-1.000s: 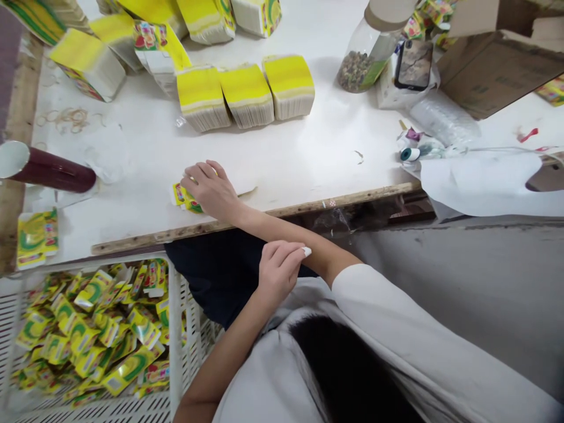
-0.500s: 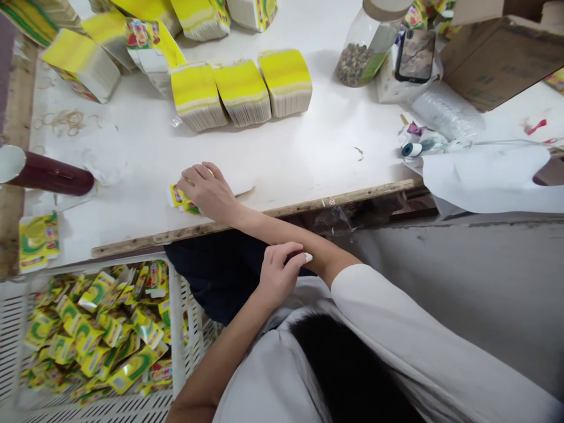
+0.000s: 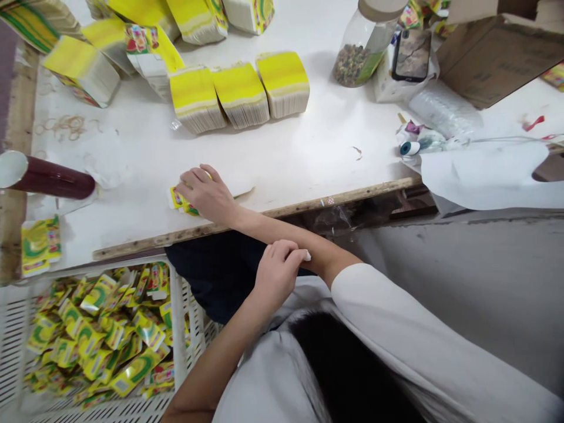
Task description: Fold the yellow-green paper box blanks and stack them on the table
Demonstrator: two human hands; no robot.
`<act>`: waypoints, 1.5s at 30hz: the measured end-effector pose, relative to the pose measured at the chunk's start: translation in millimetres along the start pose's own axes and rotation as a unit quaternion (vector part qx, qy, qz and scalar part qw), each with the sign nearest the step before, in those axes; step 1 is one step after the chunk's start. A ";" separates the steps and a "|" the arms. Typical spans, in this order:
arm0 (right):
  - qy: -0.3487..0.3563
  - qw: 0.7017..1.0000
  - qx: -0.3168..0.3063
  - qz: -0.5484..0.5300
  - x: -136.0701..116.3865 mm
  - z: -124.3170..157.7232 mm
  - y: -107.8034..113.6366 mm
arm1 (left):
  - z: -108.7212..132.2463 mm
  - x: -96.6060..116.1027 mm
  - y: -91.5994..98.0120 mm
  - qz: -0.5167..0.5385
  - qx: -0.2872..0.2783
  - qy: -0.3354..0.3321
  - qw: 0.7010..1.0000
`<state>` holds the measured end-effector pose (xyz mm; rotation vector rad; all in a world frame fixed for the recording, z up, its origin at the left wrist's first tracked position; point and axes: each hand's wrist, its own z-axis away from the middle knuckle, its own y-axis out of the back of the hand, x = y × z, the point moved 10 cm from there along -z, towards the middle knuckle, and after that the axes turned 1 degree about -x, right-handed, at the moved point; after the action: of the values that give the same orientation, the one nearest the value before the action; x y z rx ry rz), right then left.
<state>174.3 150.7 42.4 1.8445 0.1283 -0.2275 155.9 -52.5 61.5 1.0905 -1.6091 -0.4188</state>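
My right hand (image 3: 207,192) reaches across to the table, its fingers bent down over a small yellow printed carton (image 3: 178,201). The hand hides most of the carton; its left end and lower edge show. A thin pale strip (image 3: 244,192) lies just right of that hand. My left hand (image 3: 278,271) is at my right forearm, fingers curled against the skin. Something white (image 3: 307,255) covers the tip of its thumb.
Banded stacks of yellow card (image 3: 241,97) stand at the back. A flattened carton (image 3: 41,245) and a dark red cylinder (image 3: 57,177) lie left. Below is a white crate (image 3: 178,329) full of cartons. A jar (image 3: 355,61), phone (image 3: 412,56) and cardboard box (image 3: 497,59) occupy the back right.
The thumb of my left hand has drawn in closer to its curled fingers at the forearm. My right hand stays over the carton. The whole view has shifted slightly.
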 end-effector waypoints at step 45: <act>0.016 0.981 0.185 -0.052 -3.7 6.2 11.4 | -50.2 -35.0 -4.7 0.023 -0.223 0.029 0.974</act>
<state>172.5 141.6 52.2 2.2158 0.2174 -0.3103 202.6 -13.2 55.0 0.7148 -1.3949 -0.6738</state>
